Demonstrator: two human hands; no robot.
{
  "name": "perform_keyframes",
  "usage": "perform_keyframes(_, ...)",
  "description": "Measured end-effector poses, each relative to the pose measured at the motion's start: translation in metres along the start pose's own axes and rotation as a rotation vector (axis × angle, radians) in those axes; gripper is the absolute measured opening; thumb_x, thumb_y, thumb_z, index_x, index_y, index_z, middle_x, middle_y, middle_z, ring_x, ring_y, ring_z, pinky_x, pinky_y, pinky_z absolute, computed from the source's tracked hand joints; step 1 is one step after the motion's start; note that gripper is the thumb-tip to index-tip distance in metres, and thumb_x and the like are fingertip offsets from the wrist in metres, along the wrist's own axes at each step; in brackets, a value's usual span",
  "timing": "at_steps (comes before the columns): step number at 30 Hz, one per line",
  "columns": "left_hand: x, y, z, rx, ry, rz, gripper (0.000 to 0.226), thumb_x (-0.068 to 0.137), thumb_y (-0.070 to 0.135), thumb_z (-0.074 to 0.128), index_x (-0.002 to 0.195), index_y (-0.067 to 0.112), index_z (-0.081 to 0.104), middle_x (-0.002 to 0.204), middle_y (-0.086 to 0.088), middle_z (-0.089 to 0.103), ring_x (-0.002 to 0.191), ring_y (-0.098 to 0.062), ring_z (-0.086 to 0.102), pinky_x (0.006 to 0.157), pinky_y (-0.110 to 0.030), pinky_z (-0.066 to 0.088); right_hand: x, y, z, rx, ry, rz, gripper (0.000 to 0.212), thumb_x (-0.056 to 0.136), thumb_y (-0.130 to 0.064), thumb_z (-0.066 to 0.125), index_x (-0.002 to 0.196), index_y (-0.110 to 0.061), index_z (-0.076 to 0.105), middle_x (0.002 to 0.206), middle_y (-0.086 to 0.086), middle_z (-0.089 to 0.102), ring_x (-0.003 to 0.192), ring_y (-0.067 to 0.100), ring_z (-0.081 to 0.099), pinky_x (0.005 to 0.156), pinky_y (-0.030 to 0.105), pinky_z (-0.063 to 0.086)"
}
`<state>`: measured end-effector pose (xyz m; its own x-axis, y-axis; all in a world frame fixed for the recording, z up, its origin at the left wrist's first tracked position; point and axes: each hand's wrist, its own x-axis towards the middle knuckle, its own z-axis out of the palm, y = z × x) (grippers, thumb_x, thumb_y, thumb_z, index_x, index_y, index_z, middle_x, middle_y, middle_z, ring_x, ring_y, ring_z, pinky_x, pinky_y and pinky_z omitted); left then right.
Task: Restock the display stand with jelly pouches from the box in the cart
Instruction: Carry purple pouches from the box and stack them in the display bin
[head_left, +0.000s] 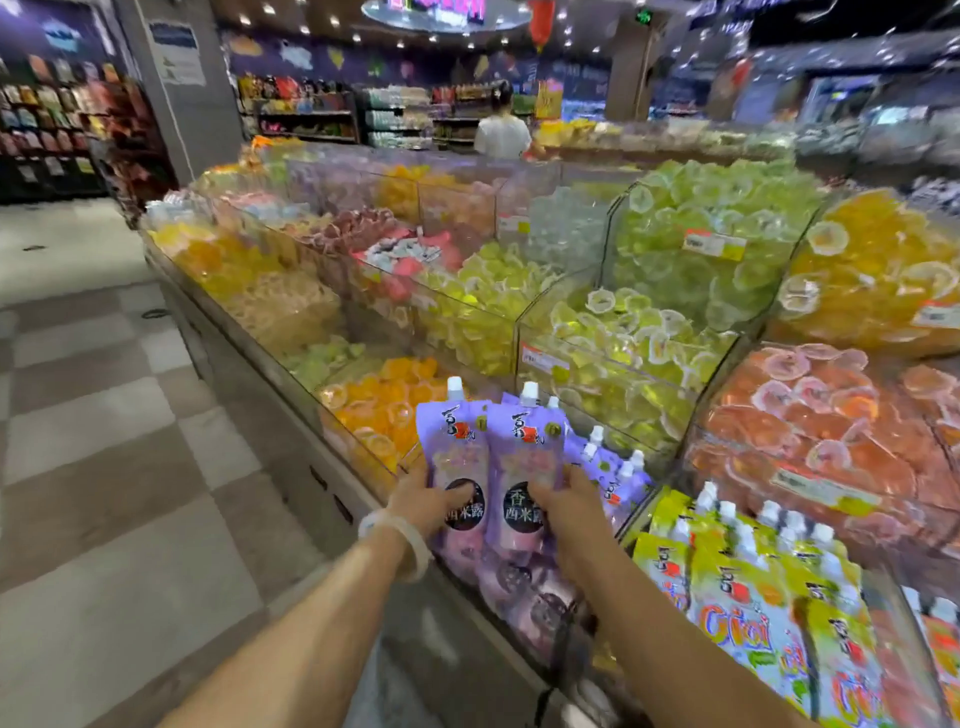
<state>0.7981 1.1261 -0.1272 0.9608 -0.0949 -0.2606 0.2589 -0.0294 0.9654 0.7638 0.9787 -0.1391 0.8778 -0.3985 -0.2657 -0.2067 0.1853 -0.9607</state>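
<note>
Two purple jelly pouches with white caps stand upright at the front of the display stand (291, 374). My left hand (423, 501) grips the left purple pouch (453, 447) near its lower part. My right hand (563, 506) grips the right purple pouch (523, 452) the same way. Both pouches are over a clear compartment that holds several more purple pouches (610, 467). The box and the cart are out of view.
Green-yellow pouches (748, 582) fill the compartment to the right. Clear bins of yellow (618, 343), green (711, 234) and orange jelly cups (810, 421) rise behind. A tiled aisle (104, 415) runs along the left. A person in white (501, 132) stands far back.
</note>
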Motion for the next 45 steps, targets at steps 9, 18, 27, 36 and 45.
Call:
perform_keyframes(9,0.108,-0.011,0.020,0.378,-0.236,-0.144,0.045,0.078,-0.006,0.070,0.119,0.005,0.057,0.115,-0.012,0.065,0.110,-0.029,0.061,0.098,-0.039,0.046,0.064,0.024,0.020,0.192,0.403,0.150,0.018,0.082,0.003,0.050,0.085,-0.014,0.048,0.069,0.011,0.047,0.057,0.019,0.042,0.046,0.019,0.037)
perform_keyframes(18,0.145,-0.040,0.051,1.007,-0.633,-0.152,0.077,0.086,0.034,0.064,0.145,0.001,0.027,0.117,-0.007,0.058,0.113,-0.018,0.053,0.091,-0.021,0.039,0.073,0.057,0.006,0.235,0.838,0.347,0.015,0.087,0.006,0.050,0.100,-0.002,0.049,0.080,0.019,0.054,0.060,0.026,0.049,0.056,0.028,0.042)
perform_keyframes(27,0.160,-0.050,0.059,1.265,-0.715,-0.034,0.082,0.088,0.033,0.062,0.147,0.001,0.016,0.146,-0.012,0.038,0.132,-0.026,0.043,0.104,-0.030,0.038,0.082,0.070,0.021,-0.516,0.789,0.523,0.044,0.095,-0.007,0.042,0.136,0.000,0.029,0.121,0.020,0.057,0.104,0.029,0.057,0.081,0.031,0.040)
perform_keyframes(36,0.155,-0.045,0.049,1.606,-0.868,0.567,0.087,0.088,0.013,0.059,0.151,0.023,-0.001,0.157,-0.016,0.003,0.144,-0.033,0.014,0.112,-0.038,0.028,0.064,0.077,0.030,-1.145,0.552,0.255,0.085,0.085,-0.007,0.048,0.152,-0.026,-0.002,0.159,0.007,-0.012,0.146,0.029,0.009,0.093,0.032,0.048)
perform_keyframes(45,0.158,-0.043,0.057,1.751,-0.947,0.806,0.091,0.076,0.016,0.072,0.146,0.016,0.015,0.154,-0.010,0.011,0.142,-0.031,0.013,0.114,-0.046,0.021,0.073,0.084,0.030,-1.094,0.370,0.327,0.119,0.075,-0.044,0.071,0.149,-0.018,-0.018,0.155,0.017,-0.023,0.145,0.037,-0.016,0.119,0.042,0.009)
